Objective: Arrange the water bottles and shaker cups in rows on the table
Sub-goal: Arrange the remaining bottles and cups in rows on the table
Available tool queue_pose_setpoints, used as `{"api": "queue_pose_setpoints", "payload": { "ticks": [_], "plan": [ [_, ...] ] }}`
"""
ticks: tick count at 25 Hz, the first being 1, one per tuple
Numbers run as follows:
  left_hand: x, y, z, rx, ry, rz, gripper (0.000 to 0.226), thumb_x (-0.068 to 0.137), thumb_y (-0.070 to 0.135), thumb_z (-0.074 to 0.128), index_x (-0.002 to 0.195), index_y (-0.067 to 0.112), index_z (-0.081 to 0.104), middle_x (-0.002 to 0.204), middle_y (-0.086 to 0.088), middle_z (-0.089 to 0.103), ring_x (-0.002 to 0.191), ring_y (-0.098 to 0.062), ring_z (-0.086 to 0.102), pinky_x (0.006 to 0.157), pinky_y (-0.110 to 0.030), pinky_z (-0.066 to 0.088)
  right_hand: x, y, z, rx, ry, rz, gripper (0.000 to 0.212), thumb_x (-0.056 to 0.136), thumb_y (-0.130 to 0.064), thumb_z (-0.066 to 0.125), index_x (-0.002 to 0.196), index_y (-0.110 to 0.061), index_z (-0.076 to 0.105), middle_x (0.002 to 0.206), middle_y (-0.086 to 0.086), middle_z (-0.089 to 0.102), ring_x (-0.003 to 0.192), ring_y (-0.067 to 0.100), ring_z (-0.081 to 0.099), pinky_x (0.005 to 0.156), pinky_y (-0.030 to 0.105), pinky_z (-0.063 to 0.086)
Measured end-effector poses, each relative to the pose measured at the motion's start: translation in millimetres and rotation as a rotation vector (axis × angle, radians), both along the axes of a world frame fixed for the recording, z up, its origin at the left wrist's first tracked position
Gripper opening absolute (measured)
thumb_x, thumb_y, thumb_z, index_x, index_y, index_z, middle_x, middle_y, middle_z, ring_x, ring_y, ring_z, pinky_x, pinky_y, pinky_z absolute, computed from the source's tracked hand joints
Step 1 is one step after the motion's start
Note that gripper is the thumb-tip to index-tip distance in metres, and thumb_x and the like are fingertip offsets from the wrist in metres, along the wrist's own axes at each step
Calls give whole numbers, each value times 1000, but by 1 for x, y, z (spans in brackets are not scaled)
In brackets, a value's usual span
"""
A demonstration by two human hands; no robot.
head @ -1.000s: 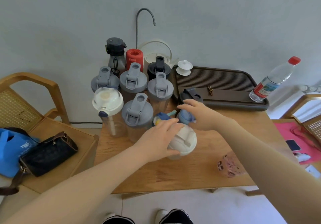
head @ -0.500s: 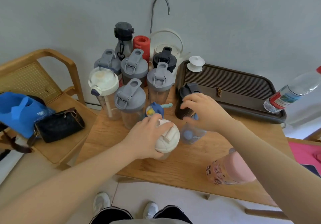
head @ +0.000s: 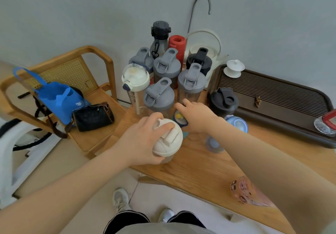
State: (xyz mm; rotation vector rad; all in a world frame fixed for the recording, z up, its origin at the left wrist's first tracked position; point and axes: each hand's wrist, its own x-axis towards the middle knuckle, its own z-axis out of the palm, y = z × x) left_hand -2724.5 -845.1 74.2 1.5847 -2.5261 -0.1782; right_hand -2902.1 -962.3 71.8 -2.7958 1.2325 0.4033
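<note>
I see the wooden table (head: 196, 163) carrying a cluster of grey-lidded shakers (head: 159, 95). Just in front of them, my left hand (head: 143, 143) grips the cream shaker cup (head: 168, 140) by its lid. My right hand (head: 197, 114) reaches over a small blue bottle (head: 181, 118), probably pinching it.

Single head-worn view, steeply down and forward, close over the table (head: 200, 163).
</note>
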Motion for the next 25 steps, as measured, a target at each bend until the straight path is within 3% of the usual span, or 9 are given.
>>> {"api": "queue_pose_setpoints", "payload": {
  "ticks": [3,7,10,12,15,18,19,22,25],
  "plan": [
    [-8,-6,-9,20,-48,-47,83,64,44,71,128,34,20,141,-6,19,123,-30,38,88,-37,47,-14,3,6,-20,114,67,74,73,-34,69,132,-22,27,119,11,50,99,32,56,73,35,35],
    [-24,-22,-17,-95,-178,-127,88,42,25,86,118,28,43,130,-13,34,99,-31,60,67,-35,56,-39,14,6,-56,219,73,70,77,-27,66,134,-24,25,126,9,47,103,30,54,79,35,35],
    [-34,-35,-9,-112,-174,-90,91,34,-2,81,112,25,44,128,-14,32,84,-31,62,57,-34,55,-53,17,6,-138,234,59,60,86,-14,55,137,-21,24,133,10,43,107,29,52,90,36,36],
    [-34,-40,-9,-157,-191,-127,90,34,-7,78,112,22,44,132,-16,31,86,-31,62,57,-33,55,-59,18,3,-146,229,43,60,86,-12,55,137,-21,24,133,8,43,109,28,51,97,36,34],
    [-37,-43,-9,-197,-219,-147,90,40,1,81,119,20,44,137,-17,38,99,-29,62,69,-33,55,-68,22,5,-99,183,43,69,82,-27,63,139,-24,24,145,4,36,123,26,44,112,40,22],
    [-43,-45,-8,-92,-246,-144,90,57,28,84,133,20,36,148,-16,30,128,-28,42,93,-34,48,-75,27,25,-152,-10,-74,76,77,-54,59,140,-26,26,152,0,27,134,24,33,115,41,15],
    [-46,-46,-6,-85,-250,-125,87,54,33,85,128,19,42,146,-16,34,126,-28,45,88,-33,50,-80,29,32,-174,-67,-149,77,76,-59,57,139,-26,29,151,0,29,134,23,33,114,40,18],
    [-53,-52,-8,-98,-269,-80,86,25,28,93,102,17,57,120,-14,61,97,-27,65,55,-26,55,-100,34,42,-129,-80,-352,82,74,-62,58,140,-25,28,147,1,33,131,25,37,107,39,31],
    [-58,-62,-15,-144,-271,-75,88,22,17,92,100,15,51,115,-15,63,92,-28,66,47,-26,53,-115,38,38,38,-56,-471,88,72,-53,67,142,-28,21,152,3,19,126,29,43,94,40,44]
  ]
}}
